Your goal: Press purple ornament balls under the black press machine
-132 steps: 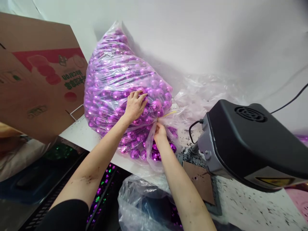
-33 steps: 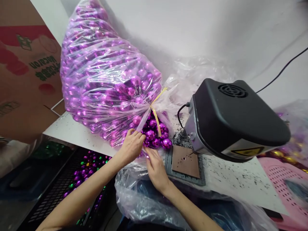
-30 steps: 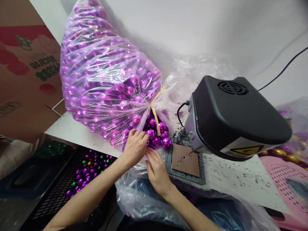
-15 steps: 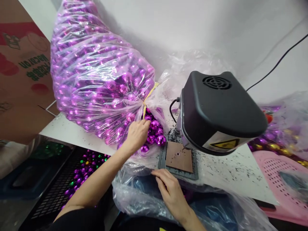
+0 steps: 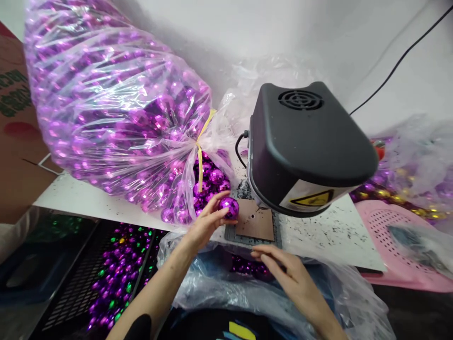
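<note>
A shiny purple faceted ball (image 5: 230, 208) is held between the thumb and fingers of my left hand (image 5: 207, 221). It is at the left edge of a brown square board (image 5: 252, 231) with a small hole, lying on a dark base plate. Behind my left hand, more purple balls (image 5: 211, 178) spill from the mouth of a big clear bag (image 5: 116, 108), which a yellow tie (image 5: 199, 141) cinches. My right hand (image 5: 288, 274) hovers by the plate's front edge, fingers loosely stretched, with nothing visible in them.
A black machine head (image 5: 311, 141) with a warning label overhangs the board. In front of the table, an opened plastic bag (image 5: 222, 293) contains purple balls. A black crate (image 5: 76, 288) with purple and green balls stands low left; a pink perforated basket (image 5: 382, 222) is at right.
My left hand has drawn back from the loose balls toward the board and now holds a purple ball. My right hand has shifted to the right, off the bag's edge. The view has moved slightly.
</note>
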Demonstrator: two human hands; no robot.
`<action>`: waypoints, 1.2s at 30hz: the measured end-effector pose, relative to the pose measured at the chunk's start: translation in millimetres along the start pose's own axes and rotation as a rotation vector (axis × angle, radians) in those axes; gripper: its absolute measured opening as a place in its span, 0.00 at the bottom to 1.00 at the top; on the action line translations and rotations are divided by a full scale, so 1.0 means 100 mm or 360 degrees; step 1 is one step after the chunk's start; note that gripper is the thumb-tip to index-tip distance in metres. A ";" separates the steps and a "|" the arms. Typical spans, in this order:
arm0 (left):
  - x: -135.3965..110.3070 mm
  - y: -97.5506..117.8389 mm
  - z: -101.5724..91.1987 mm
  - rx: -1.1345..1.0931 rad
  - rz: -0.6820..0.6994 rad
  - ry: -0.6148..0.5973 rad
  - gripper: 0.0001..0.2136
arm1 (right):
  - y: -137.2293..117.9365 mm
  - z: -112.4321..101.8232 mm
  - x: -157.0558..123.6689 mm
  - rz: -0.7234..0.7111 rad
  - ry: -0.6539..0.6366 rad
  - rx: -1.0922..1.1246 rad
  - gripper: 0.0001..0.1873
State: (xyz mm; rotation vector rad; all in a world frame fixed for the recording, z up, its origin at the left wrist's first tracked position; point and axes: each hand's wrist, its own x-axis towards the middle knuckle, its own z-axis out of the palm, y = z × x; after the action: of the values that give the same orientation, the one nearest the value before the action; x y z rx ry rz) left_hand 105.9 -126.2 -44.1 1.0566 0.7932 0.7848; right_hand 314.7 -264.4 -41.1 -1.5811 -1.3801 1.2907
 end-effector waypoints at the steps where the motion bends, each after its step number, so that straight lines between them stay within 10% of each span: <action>1: -0.03 -0.07 0.05 -0.0184 -0.0102 -0.0039 0.24 | 0.01 -0.07 -0.01 0.0037 0.0059 0.0019 0.24; 4: -0.01 -0.27 0.18 -0.0207 -0.0224 0.0064 0.23 | 0.04 -0.24 -0.01 0.0118 0.0258 0.0063 0.27; 9: 0.14 -0.44 0.29 0.0308 0.0181 0.0311 0.21 | 0.07 -0.28 -0.02 0.0166 0.0346 0.0103 0.29; 30: 0.21 -0.69 0.55 0.1481 0.0737 0.0264 0.18 | 0.18 -0.36 -0.04 0.0187 0.0394 0.0126 0.28; 36: 0.26 -0.69 0.53 0.1391 0.0690 0.0122 0.19 | -0.35 -0.78 0.14 -0.0303 0.1238 0.0227 0.18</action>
State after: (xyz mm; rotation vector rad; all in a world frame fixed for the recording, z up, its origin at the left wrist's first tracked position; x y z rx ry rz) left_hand 175.9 -146.8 -99.0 2.0372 1.0185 0.8561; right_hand 377.2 -234.2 10.2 -1.5594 -0.8863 0.5368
